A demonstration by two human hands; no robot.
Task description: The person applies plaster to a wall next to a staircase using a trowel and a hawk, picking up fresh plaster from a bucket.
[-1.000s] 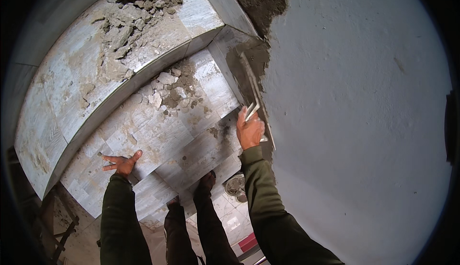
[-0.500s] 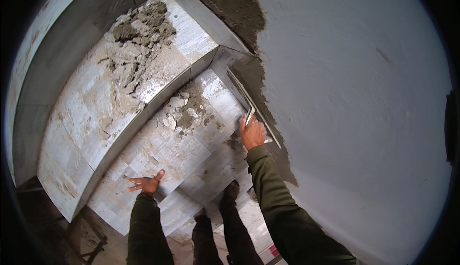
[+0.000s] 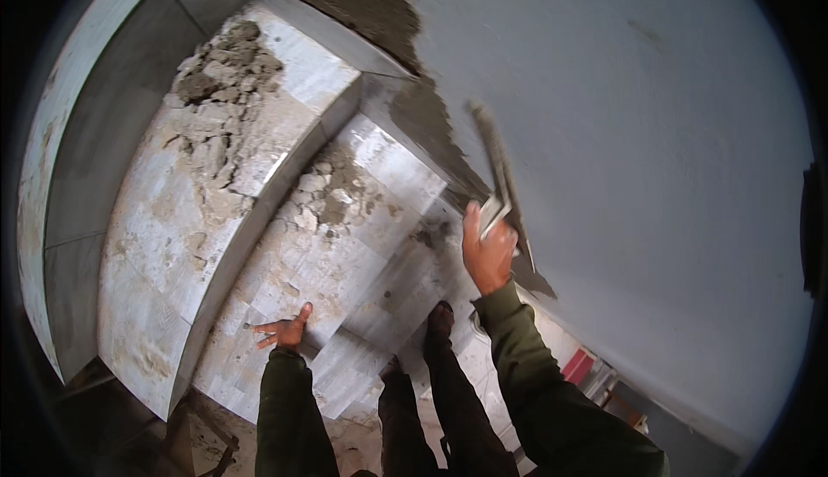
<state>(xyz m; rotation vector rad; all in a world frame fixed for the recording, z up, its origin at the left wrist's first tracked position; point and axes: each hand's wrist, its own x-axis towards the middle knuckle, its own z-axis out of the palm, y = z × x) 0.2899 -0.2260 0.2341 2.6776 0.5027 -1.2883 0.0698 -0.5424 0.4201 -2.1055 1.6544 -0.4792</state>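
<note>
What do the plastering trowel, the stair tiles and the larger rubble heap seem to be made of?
Plastering trowel: probably metal, judging by its thin, straight edge; dull, seemingly smeared grey-brown, though blurred.
Stair tiles: likely glazed ceramic, with grey wood-like grain, glossy where light reflects.
Larger rubble heap: perhaps mortar or plaster, matt, broken into rough pale and darker lumps.

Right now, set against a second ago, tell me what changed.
The trowel has swung its far end right, from the mortar to in front of the wall. Unchanged: the right hand holds it, the left hand is open, the rubble lies undisturbed.
</note>
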